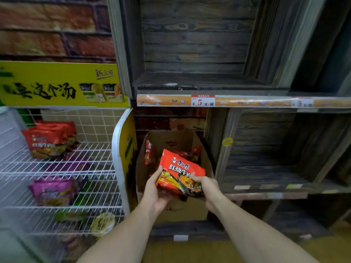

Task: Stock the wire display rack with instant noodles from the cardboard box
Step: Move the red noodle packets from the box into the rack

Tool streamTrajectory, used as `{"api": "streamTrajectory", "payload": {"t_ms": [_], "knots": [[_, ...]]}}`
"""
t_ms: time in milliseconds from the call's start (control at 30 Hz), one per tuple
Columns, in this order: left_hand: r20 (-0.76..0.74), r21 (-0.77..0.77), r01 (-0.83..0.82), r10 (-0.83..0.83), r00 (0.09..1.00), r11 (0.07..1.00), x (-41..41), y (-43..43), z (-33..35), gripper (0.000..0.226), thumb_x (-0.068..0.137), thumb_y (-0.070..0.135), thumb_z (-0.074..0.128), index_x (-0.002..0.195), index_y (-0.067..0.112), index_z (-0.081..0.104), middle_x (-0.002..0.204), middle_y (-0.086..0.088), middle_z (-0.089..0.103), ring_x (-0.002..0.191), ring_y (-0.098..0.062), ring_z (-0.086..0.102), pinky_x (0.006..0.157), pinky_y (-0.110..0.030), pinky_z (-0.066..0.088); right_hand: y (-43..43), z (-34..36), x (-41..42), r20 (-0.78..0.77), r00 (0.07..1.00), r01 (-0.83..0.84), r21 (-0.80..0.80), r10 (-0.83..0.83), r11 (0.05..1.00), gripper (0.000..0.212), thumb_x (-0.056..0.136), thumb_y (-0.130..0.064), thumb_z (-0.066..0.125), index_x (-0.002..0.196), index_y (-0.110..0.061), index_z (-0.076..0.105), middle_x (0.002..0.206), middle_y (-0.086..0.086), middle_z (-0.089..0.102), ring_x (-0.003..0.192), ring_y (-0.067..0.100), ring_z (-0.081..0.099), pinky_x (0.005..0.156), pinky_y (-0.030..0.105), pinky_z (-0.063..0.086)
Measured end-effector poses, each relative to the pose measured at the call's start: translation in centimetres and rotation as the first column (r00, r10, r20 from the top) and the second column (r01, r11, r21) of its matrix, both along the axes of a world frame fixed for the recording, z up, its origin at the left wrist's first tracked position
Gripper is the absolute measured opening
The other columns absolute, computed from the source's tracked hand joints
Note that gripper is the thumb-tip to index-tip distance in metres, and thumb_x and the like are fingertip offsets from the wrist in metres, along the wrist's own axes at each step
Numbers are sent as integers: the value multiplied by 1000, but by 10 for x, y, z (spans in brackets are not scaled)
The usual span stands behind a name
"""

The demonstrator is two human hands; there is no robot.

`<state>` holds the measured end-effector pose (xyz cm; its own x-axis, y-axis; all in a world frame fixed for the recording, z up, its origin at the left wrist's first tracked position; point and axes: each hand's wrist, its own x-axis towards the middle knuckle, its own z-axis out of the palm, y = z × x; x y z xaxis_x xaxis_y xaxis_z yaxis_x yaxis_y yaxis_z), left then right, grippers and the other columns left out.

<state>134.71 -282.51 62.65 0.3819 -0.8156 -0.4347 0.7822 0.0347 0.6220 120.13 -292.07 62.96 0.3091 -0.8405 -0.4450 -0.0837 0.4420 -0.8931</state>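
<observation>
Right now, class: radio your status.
Left grip, right grip both holding red plastic noodle packet over open brown cardboard box. White wire rack left, partly stocked. Yellow side panel stands between.

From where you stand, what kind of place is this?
Probably a grocery shop aisle. A price label reading 5 yuan sits on the wooden shelf, a yellow advertising board tops the wire rack of noodle packets, and a cardboard box stands beside it.

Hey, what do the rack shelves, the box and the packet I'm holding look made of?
Wire rack shelves: likely white-coated metal, thin parallel rods. Cardboard box: matte brown cardboard, bent flaps. Red noodle packet: glossy printed plastic film, probably; it crinkles and shines.
</observation>
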Motion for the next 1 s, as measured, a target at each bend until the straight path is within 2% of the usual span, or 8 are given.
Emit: {"api": "streamTrajectory", "payload": {"t_ms": [100, 200, 400, 500, 667, 800, 867, 1000], "knots": [[59, 45, -71, 69, 996, 996, -13, 44, -5, 56, 86, 41, 77, 124, 0, 69, 114, -21, 75, 110, -37, 70, 102, -55, 53, 30, -9, 0, 79, 996, -53, 40, 50, 998, 53, 73, -28, 84, 118, -6, 66, 100, 12, 78, 90, 31, 76, 83, 45, 61], [131, 69, -78, 68, 989, 995, -12, 92, -7, 57, 90, 43, 73, 126, 0, 67, 119, -21, 74, 117, -40, 68, 109, -57, 48, 65, -19, 11, 142, 974, -191, 99, 176, 977, 77, 66, -48, 89, 126, -11, 60, 106, 12, 77, 92, 32, 76, 82, 50, 62], [152, 179, -199, 173, 973, 964, 13, 200, -6, 52, 94, 38, 67, 129, 1, 64, 115, -21, 75, 106, -38, 69, 91, -52, 56, 155, -24, 58, 143, 918, -391, 173, 370, 904, 73, 70, -33, 93, 127, -6, 57, 101, 19, 77, 86, 37, 76, 69, 49, 62], [166, 197, -324, 294, 941, 925, 43, 246, -13, 54, 92, 28, 74, 140, 22, 51, 124, -19, 71, 112, -43, 66, 86, -64, 56, 196, -20, 88, 103, 903, -429, 152, 417, 891, 61, 73, -28, 91, 115, -13, 50, 104, 17, 75, 86, 36, 76, 77, 53, 62], [262, 250, -289, 223, 939, 924, 96, 311, -7, 57, 90, 51, 71, 130, 11, 64, 116, -18, 75, 113, -40, 68, 93, -57, 56, 254, -13, 153, 71, 894, -447, 70, 442, 892, 49, 73, -29, 92, 106, -19, 58, 97, 10, 77, 85, 33, 76, 84, 55, 60], [399, 377, -245, 82, 913, 893, 160, 353, -5, 86, 65, 65, 89, 128, 11, 66, 116, -16, 76, 109, -40, 72, 99, -62, 53, 282, -26, 223, -1, 893, -449, -1, 449, 893, 80, 40, -53, 100, 107, -25, 65, 97, 3, 78, 86, 30, 76, 86, 52, 60], [433, 403, -227, 34, 901, 887, 194, 371, -1, 93, 57, 53, 99, 129, 8, 61, 115, -17, 76, 100, -40, 75, 88, -62, 58, 295, -37, 263, -26, 891, -454, -28, 454, 890, 96, 24, -66, 96, 106, -26, 66, 98, 1, 77, 89, 28, 75, 88, 50, 59], [449, 403, -282, 80, 890, 871, 243, 397, 14, 65, 71, 13, 93, 118, 12, 48, 109, -19, 69, 79, -34, 75, 54, -45, 61, 348, 0, 304, 25, 886, -463, -23, 463, 886, 55, 66, -44, 93, 106, -22, 62, 102, 6, 76, 92, 30, 74, 90, 51, 59]]}}
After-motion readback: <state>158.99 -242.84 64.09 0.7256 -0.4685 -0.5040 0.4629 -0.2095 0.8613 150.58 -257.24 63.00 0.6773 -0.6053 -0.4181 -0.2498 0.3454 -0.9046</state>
